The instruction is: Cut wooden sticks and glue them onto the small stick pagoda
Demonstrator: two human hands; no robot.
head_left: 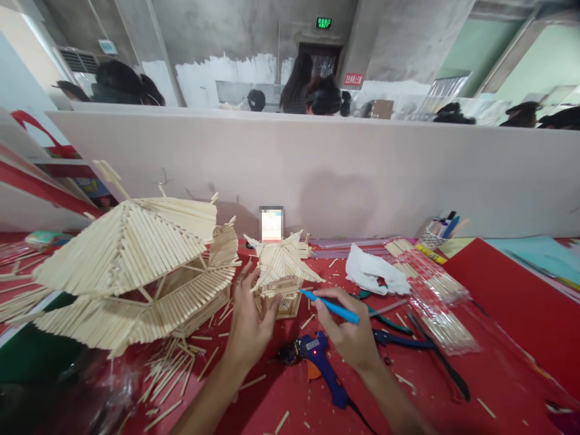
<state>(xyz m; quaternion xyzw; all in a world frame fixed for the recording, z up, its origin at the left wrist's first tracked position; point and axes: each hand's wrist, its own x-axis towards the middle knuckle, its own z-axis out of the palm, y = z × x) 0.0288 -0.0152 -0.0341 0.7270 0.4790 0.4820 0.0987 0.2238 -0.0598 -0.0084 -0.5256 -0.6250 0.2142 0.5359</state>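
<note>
My left hand (254,314) is closed around the left side of a small pagoda model (281,266) built of thin wooden sticks, which stands upright on the red table. In my right hand (351,332) is a blue pen (335,308), its tip at the model's right side, just under the roof; I cannot tell if it touches. A blue glue gun (319,362) with a small red light lies between my forearms. To the left stands a larger stick-built pavilion (149,254) with two roof tiers.
Loose sticks (170,368) are scattered below the pavilion. Pliers (403,339), a white tissue (376,270) and bagged sticks (444,302) lie to the right. A pen holder (434,235) stands by the pale partition (362,163); red card (512,302) is at far right.
</note>
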